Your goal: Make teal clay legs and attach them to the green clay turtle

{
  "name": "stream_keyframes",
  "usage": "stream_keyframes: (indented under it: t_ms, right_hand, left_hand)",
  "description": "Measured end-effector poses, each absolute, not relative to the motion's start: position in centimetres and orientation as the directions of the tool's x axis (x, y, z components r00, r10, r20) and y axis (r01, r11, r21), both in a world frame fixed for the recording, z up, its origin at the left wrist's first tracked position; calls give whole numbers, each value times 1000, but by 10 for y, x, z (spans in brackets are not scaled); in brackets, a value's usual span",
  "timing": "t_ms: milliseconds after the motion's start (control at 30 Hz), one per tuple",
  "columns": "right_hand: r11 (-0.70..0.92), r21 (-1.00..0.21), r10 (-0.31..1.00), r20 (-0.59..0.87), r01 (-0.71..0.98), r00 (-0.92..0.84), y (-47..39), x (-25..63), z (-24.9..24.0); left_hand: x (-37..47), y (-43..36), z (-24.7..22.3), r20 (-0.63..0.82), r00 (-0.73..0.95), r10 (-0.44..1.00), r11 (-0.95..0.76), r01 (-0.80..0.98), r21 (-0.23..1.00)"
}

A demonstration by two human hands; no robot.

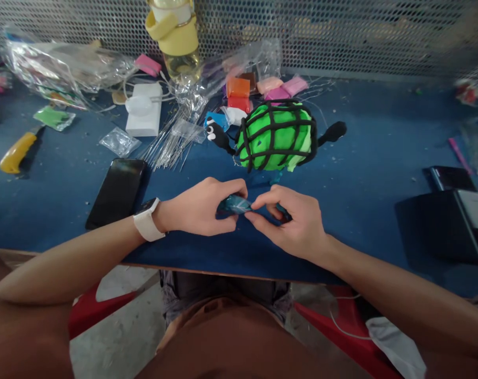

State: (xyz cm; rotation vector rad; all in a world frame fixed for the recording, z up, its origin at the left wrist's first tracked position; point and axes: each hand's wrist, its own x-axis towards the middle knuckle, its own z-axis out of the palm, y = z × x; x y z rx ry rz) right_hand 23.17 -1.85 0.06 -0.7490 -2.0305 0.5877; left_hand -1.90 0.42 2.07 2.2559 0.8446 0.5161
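My left hand, with a watch on its wrist, is closed around a small shiny plastic packet that looks dark bluish. The thumb and forefinger of my right hand pinch the packet's right end. Something dark shows inside the curled fingers of that hand; I cannot make out what it is. Just beyond both hands stands a clay turtle figure with a bright green shell crossed by black strips. Its black head with white eyes points left, and a black stalk with a rounded end sticks out right.
A black phone lies left of my hands. Behind it are thin metal wires, a white box and a yellow-topped bottle. Coloured clay packets lie behind the turtle. A yellow cutter is far left, a dark box right.
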Motion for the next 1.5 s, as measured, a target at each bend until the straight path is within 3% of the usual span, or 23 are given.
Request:
stream_keyframes:
  t_ms: [267,533,733,1100,1500]
  right_hand:
    - [707,-652,697,575,273,-429,-18,231,-2]
    - [712,-648,683,553,270,-476,-21,233,1]
    - [746,-614,636,541,259,-551,-19,235,-1]
    - [817,-510,556,574,270,-601,-12,238,-4]
    - [774,-614,506,455,154,-733,-5,242,-6]
  left_hand:
    - [-14,3,19,71,638,766,-467,479,743]
    - [-14,2,21,67,667,742,-471,447,760]
    - [-14,2,20,98,674,732,-486,417,768]
    - [-13,3,29,7,709,706,-344,333,878]
    - [-12,4,31,-60,771,634,-246,275,930]
